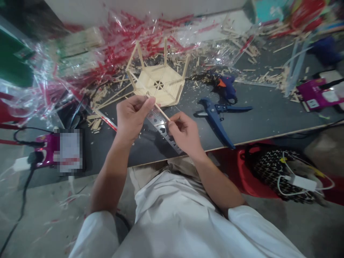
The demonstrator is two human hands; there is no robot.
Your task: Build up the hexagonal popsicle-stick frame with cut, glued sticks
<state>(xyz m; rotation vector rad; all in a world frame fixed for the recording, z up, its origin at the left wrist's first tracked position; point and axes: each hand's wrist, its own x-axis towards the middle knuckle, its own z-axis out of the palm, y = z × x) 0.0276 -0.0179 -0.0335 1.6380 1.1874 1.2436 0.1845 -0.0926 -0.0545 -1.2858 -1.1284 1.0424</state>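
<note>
Between my two hands a thin wooden stick (162, 112) slants down to the right. My left hand (134, 114) pinches its upper end, and my right hand (184, 130) pinches the lower end between thumb and finger. Under the stick lies a clear ruler (161, 129) with cut-out shapes, partly hidden by my right hand. Just beyond my hands sits a six-sided frame of wooden sticks (161, 86), with a slatted base and several upright posts. To the right rest blue cutting pliers (215, 116), their handles spread, and behind them a blue glue gun (227, 86) with an orange trigger.
Crumpled clear and red plastic wrapping (115, 50) and scattered stick offcuts cover the table's back. Purple power strips stand at the left (45, 150) and right (311, 95). A red chair (244, 175) with a patterned bag (271, 172) is by the front edge.
</note>
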